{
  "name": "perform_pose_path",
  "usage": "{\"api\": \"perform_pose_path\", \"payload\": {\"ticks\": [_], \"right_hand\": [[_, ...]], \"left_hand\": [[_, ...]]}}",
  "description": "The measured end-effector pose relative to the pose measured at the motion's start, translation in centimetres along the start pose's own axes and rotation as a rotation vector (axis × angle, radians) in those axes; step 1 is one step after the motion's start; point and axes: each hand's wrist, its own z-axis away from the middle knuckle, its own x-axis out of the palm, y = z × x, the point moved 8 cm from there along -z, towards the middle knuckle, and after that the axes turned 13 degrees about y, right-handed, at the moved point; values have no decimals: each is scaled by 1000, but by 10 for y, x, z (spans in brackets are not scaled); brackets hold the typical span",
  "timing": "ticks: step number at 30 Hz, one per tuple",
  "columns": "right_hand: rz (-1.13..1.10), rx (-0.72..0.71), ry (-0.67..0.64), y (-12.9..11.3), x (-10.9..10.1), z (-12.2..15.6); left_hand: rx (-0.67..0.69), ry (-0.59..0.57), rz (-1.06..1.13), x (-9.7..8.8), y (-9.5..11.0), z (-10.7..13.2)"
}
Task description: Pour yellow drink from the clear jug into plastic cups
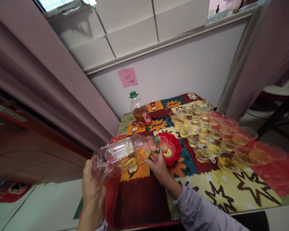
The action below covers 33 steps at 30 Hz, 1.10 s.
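Note:
A clear plastic bottle (125,152) with some amber liquid lies tilted almost flat, its open neck pointing right toward a small clear cup (163,141) over a red plate (173,148). My left hand (92,184) grips the bottle's base. My right hand (156,163) supports it from below near the neck, where a green ring hangs. A second bottle (139,110) with a green cap stands upright at the back of the table.
Several clear cups (207,134) of yellow liquid stand in rows on the right of the colourful tablecloth (231,189). Pink curtains hang on both sides. A pink note (127,77) is stuck on the white wall. A chair stands at far right.

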Motion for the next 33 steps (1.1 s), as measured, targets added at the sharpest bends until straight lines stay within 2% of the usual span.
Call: {"api": "perform_pose_path", "payload": {"ticks": [33], "right_hand": [[18, 15, -14, 0, 0, -1]], "left_hand": [[17, 4, 9, 2, 5, 3]]}}
